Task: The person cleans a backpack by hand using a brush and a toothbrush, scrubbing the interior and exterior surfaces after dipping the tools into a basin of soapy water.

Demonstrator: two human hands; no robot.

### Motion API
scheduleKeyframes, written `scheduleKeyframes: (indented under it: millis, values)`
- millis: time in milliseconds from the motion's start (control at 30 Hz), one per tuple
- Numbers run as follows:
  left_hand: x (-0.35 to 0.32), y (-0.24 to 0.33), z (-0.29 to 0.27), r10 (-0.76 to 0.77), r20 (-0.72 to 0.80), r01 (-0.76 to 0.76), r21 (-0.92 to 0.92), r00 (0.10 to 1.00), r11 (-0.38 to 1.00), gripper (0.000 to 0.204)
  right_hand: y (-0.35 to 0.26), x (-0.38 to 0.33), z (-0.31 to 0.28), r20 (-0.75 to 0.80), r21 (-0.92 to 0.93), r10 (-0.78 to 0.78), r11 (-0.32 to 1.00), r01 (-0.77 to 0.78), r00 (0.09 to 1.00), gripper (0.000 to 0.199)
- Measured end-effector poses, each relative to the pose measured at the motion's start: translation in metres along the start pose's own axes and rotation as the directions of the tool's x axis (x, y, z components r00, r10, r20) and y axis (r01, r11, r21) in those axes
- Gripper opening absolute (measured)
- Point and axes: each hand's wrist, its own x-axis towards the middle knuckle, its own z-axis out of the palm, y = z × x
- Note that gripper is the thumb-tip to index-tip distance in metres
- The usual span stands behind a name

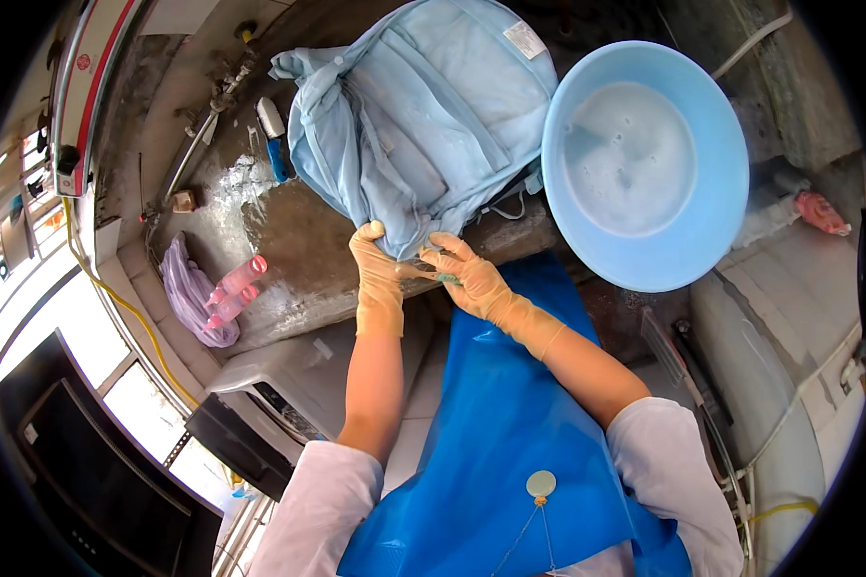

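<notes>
A wet, light blue fabric backpack [423,115] lies spread on the stone counter, with a white label near its far right edge. My left hand [377,274], in a pale orange glove, pinches the bag's near edge between thumb and fingers. Close beside it my right hand [471,284], gloved alike, is closed round a slim toothbrush [443,277] with a green part showing; its far end points toward the left hand and lies against the cloth. The fingers partly hide the toothbrush.
A light blue basin [726,183] of sudsy water stands right of the bag. On the counter [298,240] at left are a scrubbing brush [275,139], pink bottles [236,288] and a lilac plastic bag [185,279]. A grey-white appliance [289,370] stands below the counter's edge.
</notes>
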Motion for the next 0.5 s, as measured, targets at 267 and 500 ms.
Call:
scheduleKeyframes:
  millis: [267, 500]
  values:
    - [-0.003, -0.017, 0.072, 0.32, -0.395, 0.085, 0.732, 0.861, 0.676, 0.055, -0.003, -0.003, -0.004, -0.003, -0.059, 0.248, 0.967, -0.248, 0.969, 0.051]
    - [-0.013, -0.005, 0.013, 0.006, -0.299, -0.004, 0.009, 0.954, 1.0, 0.043, -0.081, 0.032, -0.029, -0.057, -0.235, -0.007, 0.972, -0.007, 0.998, 0.05]
